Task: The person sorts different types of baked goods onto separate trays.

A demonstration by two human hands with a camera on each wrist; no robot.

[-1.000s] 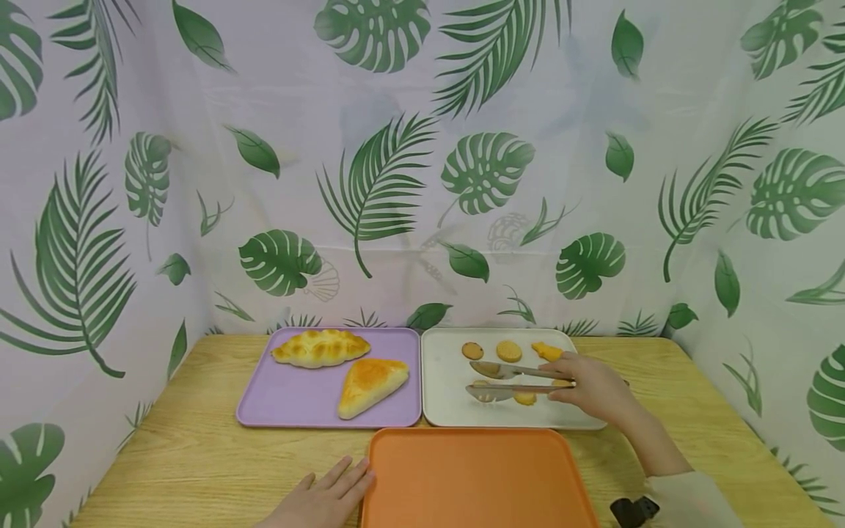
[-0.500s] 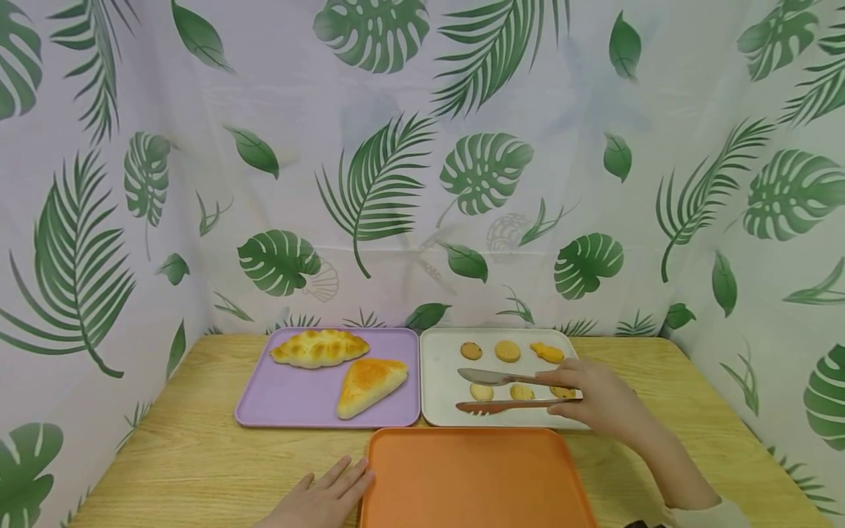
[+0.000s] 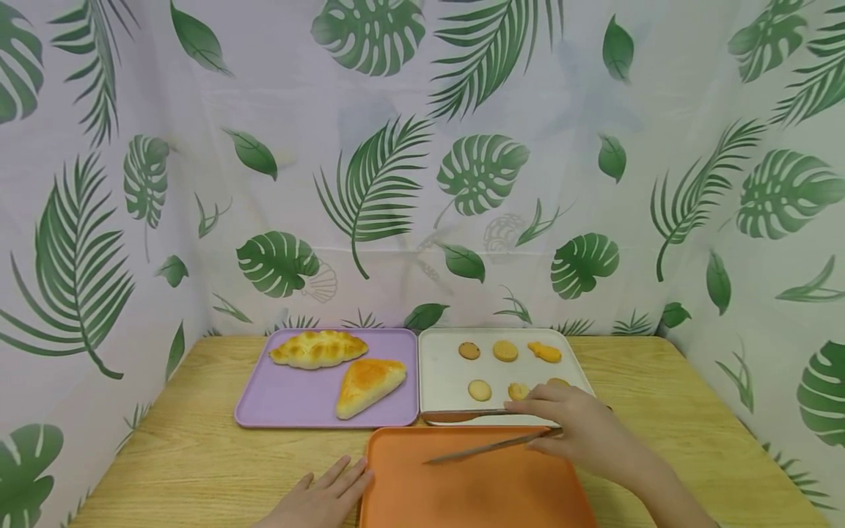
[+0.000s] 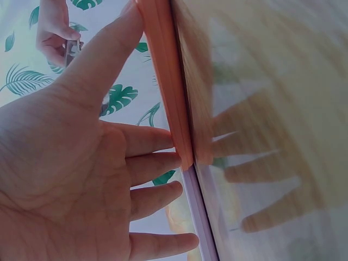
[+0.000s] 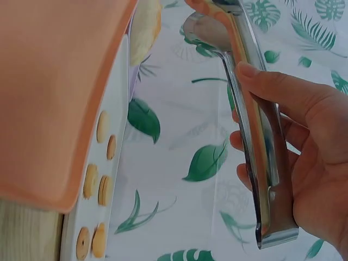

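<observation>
My right hand [image 3: 584, 436] grips a pair of metal tongs [image 3: 477, 449] by the arms, thumb on one side and fingers on the other in the right wrist view. The tongs' arms stand apart with nothing between them, one tip over the orange tray [image 3: 475, 495] and the other along the front edge of the white tray [image 3: 441, 374]. Flat on the left side, my left hand [image 3: 320, 495] has straight, spread fingers touching the orange tray's left rim. In the left wrist view its thumb [image 4: 117, 38] and fingertips meet that rim.
On the white tray lie several cookies, among them a round cookie [image 3: 480, 390] and an orange fish-shaped one [image 3: 545, 352]. The purple tray [image 3: 290, 403] beside it holds a braided bread [image 3: 320, 349] and a triangular bread [image 3: 371, 385]. A leaf-print cloth [image 3: 396, 183] walls the wooden table [image 3: 178, 455].
My right hand has carried the tongs from over the cookies on the white tray toward the front and the orange tray, their arms spreading wider. The left hand has stayed in place.
</observation>
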